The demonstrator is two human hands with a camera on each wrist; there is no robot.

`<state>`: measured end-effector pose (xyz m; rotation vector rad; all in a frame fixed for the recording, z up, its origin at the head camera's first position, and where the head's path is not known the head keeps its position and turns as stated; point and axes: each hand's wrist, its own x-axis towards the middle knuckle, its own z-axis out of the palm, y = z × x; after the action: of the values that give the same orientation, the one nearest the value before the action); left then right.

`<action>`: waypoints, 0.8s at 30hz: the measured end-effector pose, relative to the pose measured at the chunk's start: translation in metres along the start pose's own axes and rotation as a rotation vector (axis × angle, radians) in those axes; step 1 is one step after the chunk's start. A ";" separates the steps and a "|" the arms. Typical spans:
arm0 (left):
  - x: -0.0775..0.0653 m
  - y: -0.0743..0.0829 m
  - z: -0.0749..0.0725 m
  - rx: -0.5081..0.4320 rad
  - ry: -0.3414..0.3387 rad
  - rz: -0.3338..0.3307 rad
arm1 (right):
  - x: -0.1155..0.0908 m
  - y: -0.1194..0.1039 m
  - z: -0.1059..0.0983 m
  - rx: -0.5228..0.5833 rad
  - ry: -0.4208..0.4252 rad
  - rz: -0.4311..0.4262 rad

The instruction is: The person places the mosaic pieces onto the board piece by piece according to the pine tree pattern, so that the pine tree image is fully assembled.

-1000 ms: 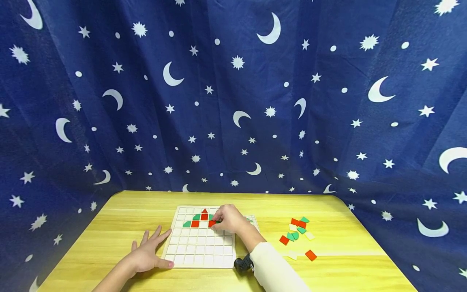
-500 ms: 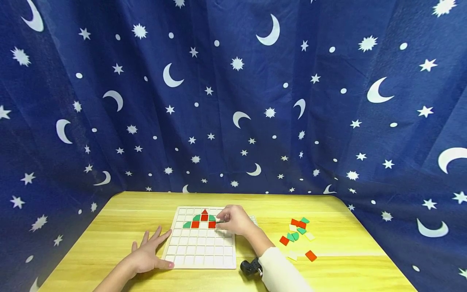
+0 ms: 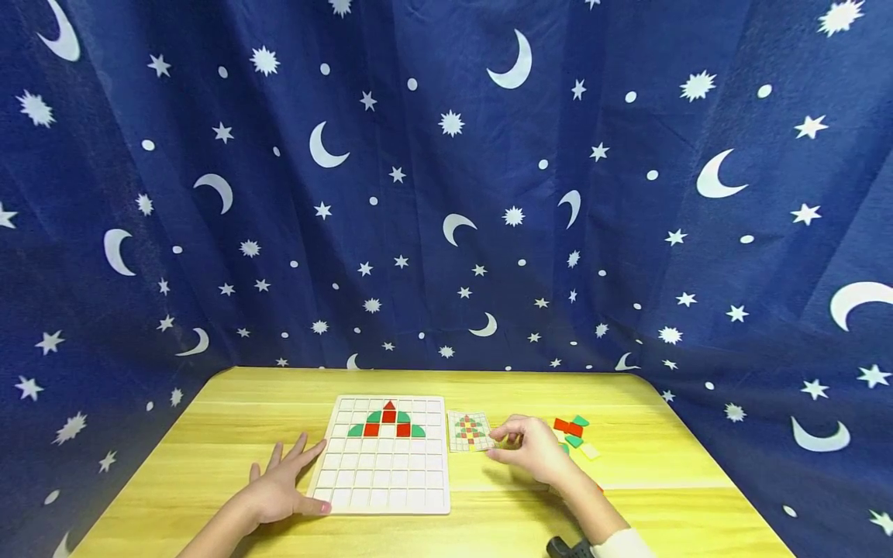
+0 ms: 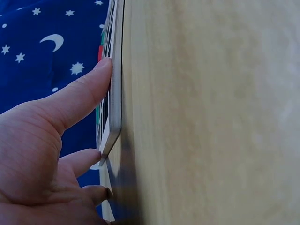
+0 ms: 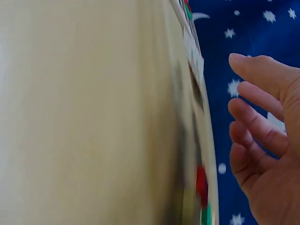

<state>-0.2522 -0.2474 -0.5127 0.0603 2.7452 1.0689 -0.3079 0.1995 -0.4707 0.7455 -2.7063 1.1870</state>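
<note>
A white gridded board [image 3: 380, 484] lies on the table, bearing a red triangle [image 3: 389, 405], several red squares [image 3: 372, 428] and green round-edged pieces [image 3: 418, 431] in its upper rows. My left hand [image 3: 279, 487] spreads its fingers at the board's left side, and the thumb [image 4: 86, 91] rests on its near-left corner. Over the table to the right, my right hand [image 3: 536, 448] has loosely bent fingers with nothing between them, as the right wrist view shows. Its fingertips overlap the edge of a small pattern card [image 3: 469, 434] in the head view.
Loose red [image 3: 575, 429], green [image 3: 574, 442] and pale yellow pieces [image 3: 590, 451] lie right of the right hand, partly hidden by it. The wooden table [image 3: 244, 403] ends at a dark blue curtain [image 3: 446, 294]. A black device [image 3: 568, 548] sits by the right wrist.
My right hand has let go of the green piece at the right end of the pattern and moved right, off the board. The pattern card now shows. My left hand has stayed put.
</note>
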 end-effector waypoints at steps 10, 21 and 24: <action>0.005 -0.010 0.003 -0.004 0.019 0.019 | -0.056 0.029 -0.036 0.007 -0.022 0.070; 0.006 -0.012 0.004 -0.006 0.013 0.013 | -0.075 0.037 -0.048 -0.046 -0.035 0.116; 0.005 -0.011 0.003 -0.011 0.011 0.013 | -0.076 0.038 -0.048 -0.039 -0.042 0.131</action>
<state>-0.2566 -0.2525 -0.5230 0.0715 2.7522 1.0903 -0.2644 0.2857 -0.4829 0.6034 -2.8430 1.1531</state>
